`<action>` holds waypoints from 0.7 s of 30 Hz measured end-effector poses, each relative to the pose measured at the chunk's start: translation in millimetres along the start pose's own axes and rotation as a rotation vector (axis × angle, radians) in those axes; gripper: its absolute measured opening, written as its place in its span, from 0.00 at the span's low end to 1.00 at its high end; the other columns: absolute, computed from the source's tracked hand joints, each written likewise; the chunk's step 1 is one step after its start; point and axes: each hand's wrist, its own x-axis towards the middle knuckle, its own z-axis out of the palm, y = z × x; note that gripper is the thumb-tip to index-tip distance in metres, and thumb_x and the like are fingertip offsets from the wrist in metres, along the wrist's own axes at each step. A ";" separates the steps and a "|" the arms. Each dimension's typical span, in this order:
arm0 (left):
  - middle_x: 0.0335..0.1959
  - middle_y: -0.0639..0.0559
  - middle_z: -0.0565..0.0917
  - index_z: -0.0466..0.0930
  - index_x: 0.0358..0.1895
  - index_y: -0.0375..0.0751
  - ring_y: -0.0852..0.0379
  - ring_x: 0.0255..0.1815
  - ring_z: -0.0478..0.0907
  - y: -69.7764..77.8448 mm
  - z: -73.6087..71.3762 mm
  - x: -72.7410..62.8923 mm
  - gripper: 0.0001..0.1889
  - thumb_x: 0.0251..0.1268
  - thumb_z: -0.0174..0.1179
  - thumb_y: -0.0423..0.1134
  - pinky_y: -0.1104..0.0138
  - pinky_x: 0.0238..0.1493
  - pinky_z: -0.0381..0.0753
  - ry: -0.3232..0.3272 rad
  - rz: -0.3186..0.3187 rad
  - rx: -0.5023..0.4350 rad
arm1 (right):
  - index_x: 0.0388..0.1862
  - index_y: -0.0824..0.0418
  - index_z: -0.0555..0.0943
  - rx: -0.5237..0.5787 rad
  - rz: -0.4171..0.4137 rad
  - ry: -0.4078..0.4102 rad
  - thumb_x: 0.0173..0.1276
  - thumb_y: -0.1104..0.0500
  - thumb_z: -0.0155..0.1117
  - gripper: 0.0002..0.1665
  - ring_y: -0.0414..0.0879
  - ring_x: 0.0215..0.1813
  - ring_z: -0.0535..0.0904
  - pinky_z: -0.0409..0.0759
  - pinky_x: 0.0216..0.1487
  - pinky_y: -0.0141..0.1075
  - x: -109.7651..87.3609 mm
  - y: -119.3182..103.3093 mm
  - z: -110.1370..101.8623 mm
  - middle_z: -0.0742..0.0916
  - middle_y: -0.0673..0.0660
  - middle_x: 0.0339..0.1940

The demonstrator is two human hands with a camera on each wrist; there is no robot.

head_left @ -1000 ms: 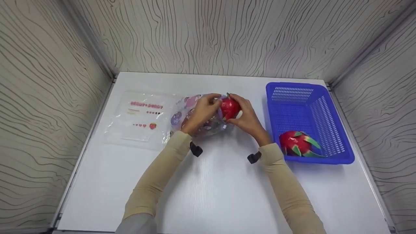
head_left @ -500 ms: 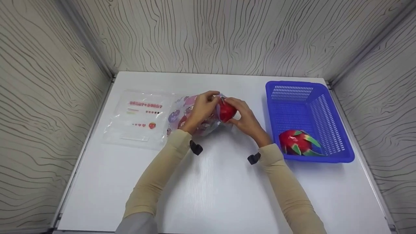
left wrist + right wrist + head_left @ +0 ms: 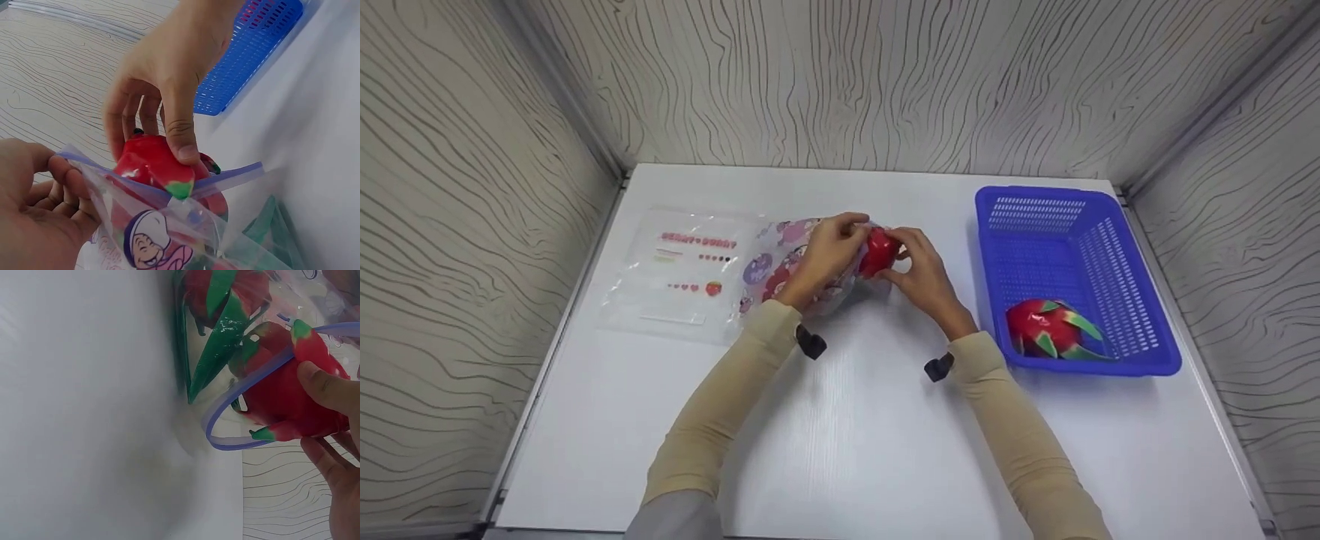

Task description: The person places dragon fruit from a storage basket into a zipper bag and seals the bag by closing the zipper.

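In the head view my right hand [image 3: 924,279] grips a red dragon fruit [image 3: 879,252], thumb on the near side and fingers on the far side. The fruit sits partly inside the mouth of a clear zip bag [image 3: 791,262] printed with cartoon figures. My left hand [image 3: 830,251] pinches the bag's rim, the lilac zip strip [image 3: 242,173], beside the fruit. Another red fruit with green leaves [image 3: 225,332] lies deeper in the bag, visible in the right wrist view. The bag's bottom is partly hidden behind my left wrist.
A blue plastic basket [image 3: 986,292] stands at the right of the white table [image 3: 840,450], with one dragon fruit [image 3: 1042,328] in its near end. A flat clear bag [image 3: 652,300] with red lettering lies at the left. Patterned walls enclose the table's back and sides.
My right hand has moved slightly left with the dragon fruit, taking it further into the bag's mouth. My left hand has stayed on the rim.
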 end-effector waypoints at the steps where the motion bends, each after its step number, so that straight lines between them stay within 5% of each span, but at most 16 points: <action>1: 0.51 0.43 0.89 0.83 0.67 0.37 0.56 0.47 0.82 0.0 -0.4 -0.3 0.19 0.81 0.59 0.41 0.63 0.60 0.88 -0.006 -0.002 0.000 | 0.70 0.62 0.78 0.011 0.006 0.006 0.58 0.66 0.84 0.41 0.53 0.63 0.82 0.88 0.59 0.46 0.5 -0.3 0.7 0.82 0.61 0.66; 4: 0.53 0.45 0.88 0.82 0.68 0.37 0.56 0.49 0.82 -0.6 -1.6 -1.2 0.20 0.81 0.60 0.41 0.63 0.62 0.87 -0.035 -0.015 -0.011 | 0.69 0.63 0.79 0.037 0.030 0.020 0.59 0.65 0.84 0.38 0.55 0.61 0.84 0.89 0.57 0.45 2.2 -1.3 1.5 0.83 0.62 0.64; 11: 0.40 0.52 0.79 0.82 0.69 0.39 0.59 0.41 0.76 -2.5 -3.9 -2.7 0.21 0.76 0.62 0.37 0.72 0.42 0.78 -0.054 -0.025 -0.039 | 0.70 0.61 0.79 0.075 0.102 0.023 0.61 0.65 0.82 0.37 0.54 0.62 0.83 0.91 0.52 0.44 6.7 -1.2 2.3 0.84 0.61 0.64; 21: 0.41 0.50 0.80 0.81 0.69 0.36 0.58 0.42 0.76 -4.3 -6.5 -3.5 0.21 0.78 0.60 0.37 0.73 0.41 0.78 -0.064 -0.011 -0.042 | 0.67 0.65 0.80 0.115 0.189 0.072 0.60 0.60 0.84 0.37 0.57 0.59 0.86 0.91 0.54 0.43 5.6 -2.4 18.5 0.84 0.64 0.60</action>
